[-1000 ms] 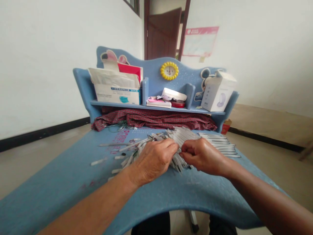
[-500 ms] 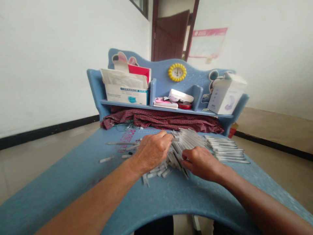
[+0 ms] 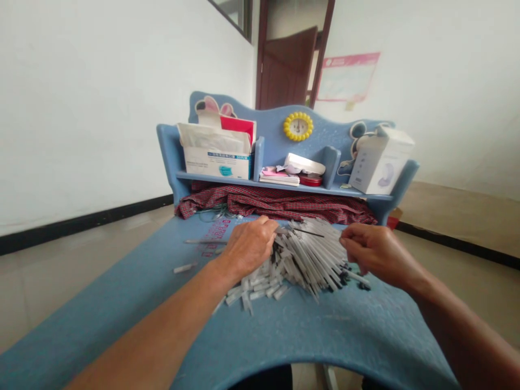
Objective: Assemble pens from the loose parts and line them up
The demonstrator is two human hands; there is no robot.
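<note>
1. Right at the front, the blue counter (image 3: 325, 330) curves in, with short whitish pieces (image 3: 260, 290) heaped just beyond, their long axes at mixed angles.
2. Here's the big fan of clear tubes (image 3: 320, 257), lying on the counter between the hands: long axes slant from far left to near right, near ends spreading. A dark stick (image 3: 311, 233) lies nearly sideways across the image of their far part, dipping slightly rightward.
3. To the right, the right hand (image 3: 371, 249) hangs by the fan's edge, fingers curled together, thumb against forefinger; what they pinch, if anything, I cannot tell.
4. On the left, the left hand (image 3: 252, 241) has its fingers clamped on a greyish tube (image 3: 281, 230), its end pointing right, toward the dark stick.
5. Out left, a thin rod (image 3: 205, 241) lies nearly sideways, and a lone whitish piece (image 3: 184, 268) lies nearer.
6. Farther back, checked cloth (image 3: 276, 203) bunches beneath the shelf (image 3: 235, 180); above, a yellow-rimmed clock (image 3: 298, 127).
</note>
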